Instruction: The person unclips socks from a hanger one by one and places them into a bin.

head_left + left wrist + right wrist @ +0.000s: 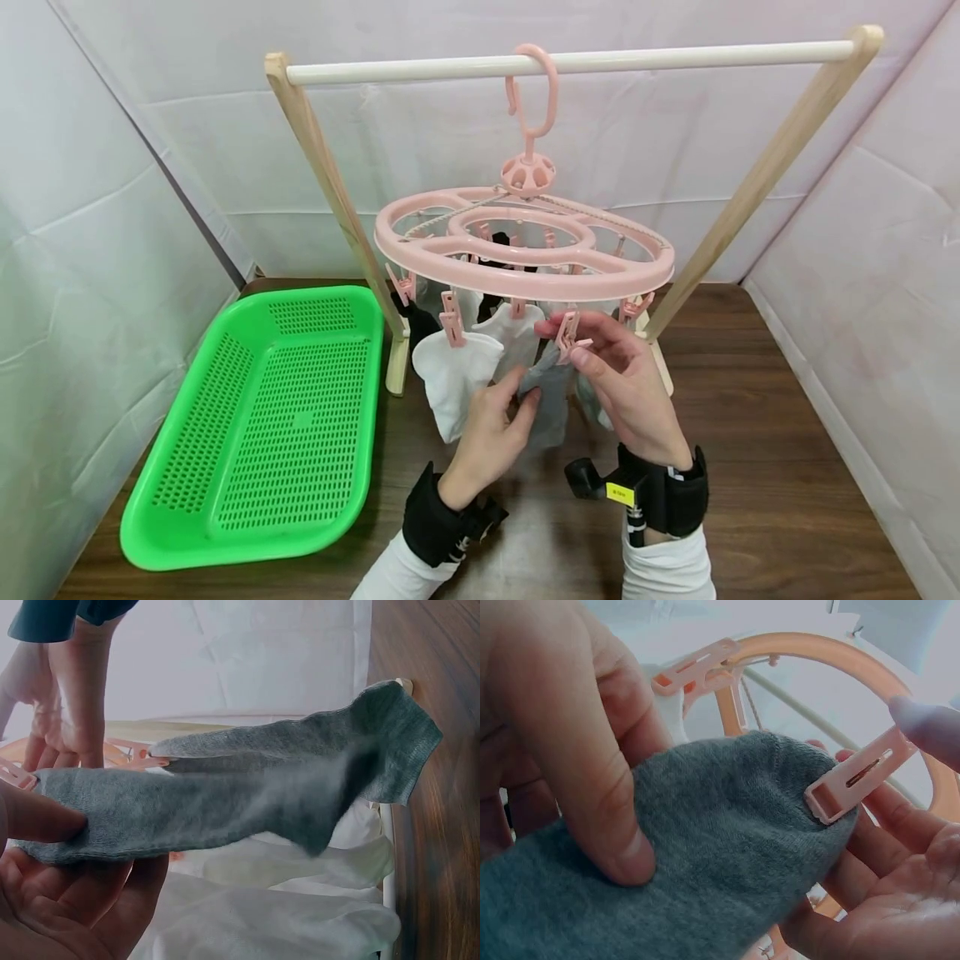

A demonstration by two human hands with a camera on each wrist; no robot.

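Observation:
My left hand [491, 433] pinches a grey sock [172, 814] between thumb and fingers, close to its clipped end. A pink clothespin [862, 776] bites on that end of the sock. My right hand [630, 383] holds this clothespin, thumb on one side and fingers behind it. Just beyond, a second grey sock [277, 739] hangs from another clip. The pink oval drying hanger [525, 286] is above both hands. To the left of them a white sock [453, 375] hangs from a clip.
A green plastic basket [367, 467] stands on the dark wooden table [750, 467] at the left. The hanger hooks over a white rod [675, 58] between wooden posts. A black item [420, 325] and other pale socks hang around the ring. White cloth walls [855, 250] enclose the table.

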